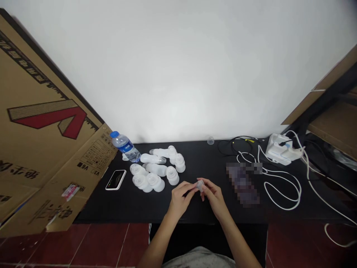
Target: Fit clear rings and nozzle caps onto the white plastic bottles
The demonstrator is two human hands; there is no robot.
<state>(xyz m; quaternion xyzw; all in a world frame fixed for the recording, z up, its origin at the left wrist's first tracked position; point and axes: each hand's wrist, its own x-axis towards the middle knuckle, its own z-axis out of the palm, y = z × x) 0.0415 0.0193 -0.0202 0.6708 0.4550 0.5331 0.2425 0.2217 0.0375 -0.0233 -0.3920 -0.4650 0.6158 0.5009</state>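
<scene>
**Hands and held item:** The left hand (180, 199) and right hand (214, 197) are together above the front of the black surface (125, 206), fingertips meeting on a small ribbed translucent plastic piece (200, 185). Both hands pinch it in mid-air, and the fingers partly hide it.

**Beside the hands, to the left:** A loose group of frosted white plastic bottle-shaped parts (156, 175) lies on its sides, with the nearest part just left of the left hand. A water bottle (126, 147) with a blue cap lies tilted at the group's far left, and a smartphone (116, 179) lies face up in a white case nearby.

**Far edge:** A small transparent cap (210, 140) stands alone near the wall.

**To the right:** A pixelated, unidentifiable object (242, 184) lies beside looped white cables (281, 190), which run to a white power strip (281, 149).

**Far left:** A printed cardboard sheet (41, 123) leans over the surface's end.
</scene>
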